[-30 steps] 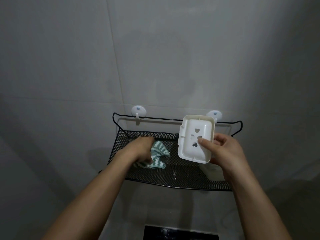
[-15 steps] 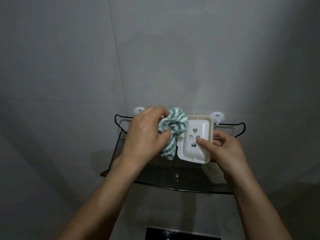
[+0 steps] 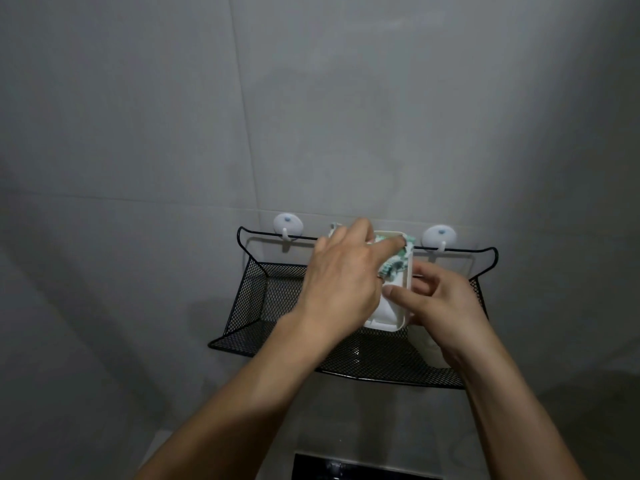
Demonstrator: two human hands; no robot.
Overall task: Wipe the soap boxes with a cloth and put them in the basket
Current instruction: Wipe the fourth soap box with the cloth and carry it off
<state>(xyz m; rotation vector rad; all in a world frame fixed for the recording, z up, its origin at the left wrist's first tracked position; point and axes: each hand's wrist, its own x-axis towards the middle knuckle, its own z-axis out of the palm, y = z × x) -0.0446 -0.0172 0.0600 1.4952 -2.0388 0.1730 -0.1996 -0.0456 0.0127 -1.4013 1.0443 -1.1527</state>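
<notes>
Both hands are up in front of the basket. Left hand (image 3: 341,278): fingers curled round the cloth (image 3: 398,263), pressing it into the upper part of the soap box (image 3: 388,313). Cloth is green-and-white striped, bunched up; a bit of it also pokes out above the knuckles at the far left of the hand. Right hand (image 3: 440,303): grips the soap box from its right side, thumb lying across the open face, the other fingers behind the box and mostly hidden.

Soap box: white, rectangular, rounded corners, held upright with the hollow side facing the camera. Held in the air over the basket's right half, not resting in it.

Basket (image 3: 270,299): black wire mesh, mounted on the grey tiled wall (image 3: 311,116), hanging from two white hooks, left hook (image 3: 288,226) and right hook (image 3: 440,237), by its top wire. Contents: a second white box (image 3: 427,348) sits at the right end, partly hidden behind the right wrist; can't tell its details. Left half of the basket shows only bare mesh.

Near edge of the frame, below the basket: a dark rectangular object (image 3: 367,467), cut off, can't tell what it is.
</notes>
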